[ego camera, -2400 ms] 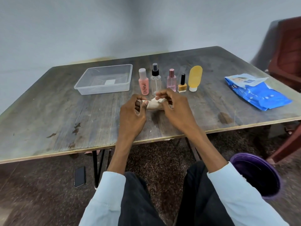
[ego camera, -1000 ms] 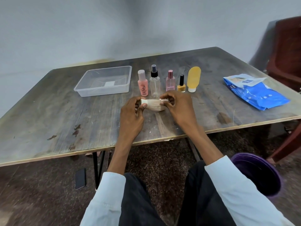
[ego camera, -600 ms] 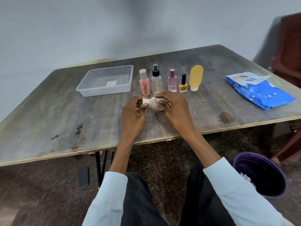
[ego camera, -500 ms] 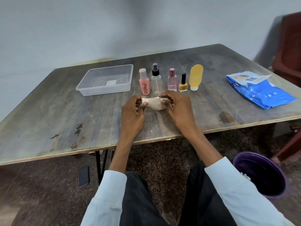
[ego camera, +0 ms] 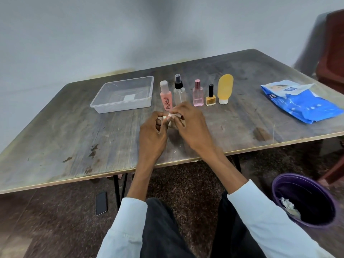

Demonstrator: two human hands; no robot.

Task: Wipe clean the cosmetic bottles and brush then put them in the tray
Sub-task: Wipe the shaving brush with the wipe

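My left hand [ego camera: 151, 131] and my right hand [ego camera: 189, 123] meet over the table's middle and both pinch a bundled white wipe [ego camera: 170, 121]. My fingers hide most of it, and whatever is inside it does not show. Just behind my hands stands a row of upright items: a pink bottle [ego camera: 166, 98], a clear spray bottle [ego camera: 179, 91], a pink perfume bottle [ego camera: 197, 94], a yellow nail polish [ego camera: 210, 97] and a yellow tube [ego camera: 224, 88]. Left of the row sits a clear plastic tray [ego camera: 104, 107] with only a small label inside.
A blue pack of wipes [ego camera: 301, 102] lies at the table's right. On the floor to my right a purple bin [ego camera: 279, 185] holds a crumpled white wipe. A phone [ego camera: 101, 202] lies under the wooden table [ego camera: 65, 138]. A dark red chair [ego camera: 333, 53] stands at the far right.
My hands have drawn closer together, and my right fingers now reach over the wipe and cover most of it. The bottles and the tray have not moved.
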